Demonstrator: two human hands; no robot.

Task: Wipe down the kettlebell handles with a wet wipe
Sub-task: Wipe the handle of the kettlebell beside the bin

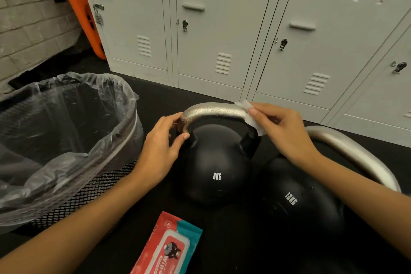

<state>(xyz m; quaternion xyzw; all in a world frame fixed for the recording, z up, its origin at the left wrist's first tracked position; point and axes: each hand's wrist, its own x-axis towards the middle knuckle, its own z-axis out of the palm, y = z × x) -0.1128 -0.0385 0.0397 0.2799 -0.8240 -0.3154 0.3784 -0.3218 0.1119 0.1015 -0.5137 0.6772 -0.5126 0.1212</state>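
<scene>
Grip: wet wipe [252, 118] pinched around 8KG handle [213, 110] by right hand [280, 129]; left hand [163, 140] clasps opposite bend.
Risk: beaded moisture noted; left-hand slippage judged possible.
Outstanding: 12KG handle [351, 151], alongside, apparently unwiped.

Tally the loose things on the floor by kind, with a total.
Kettlebells: 2, the 8KG and the 12KG
Wet wipe: 1
Wipes pack: 1
Mesh bin: 1
Total: 5

Single head-worn wide-angle view, looking forward and down, close over the floor [155, 104], lockers [211, 29] facing behind
</scene>
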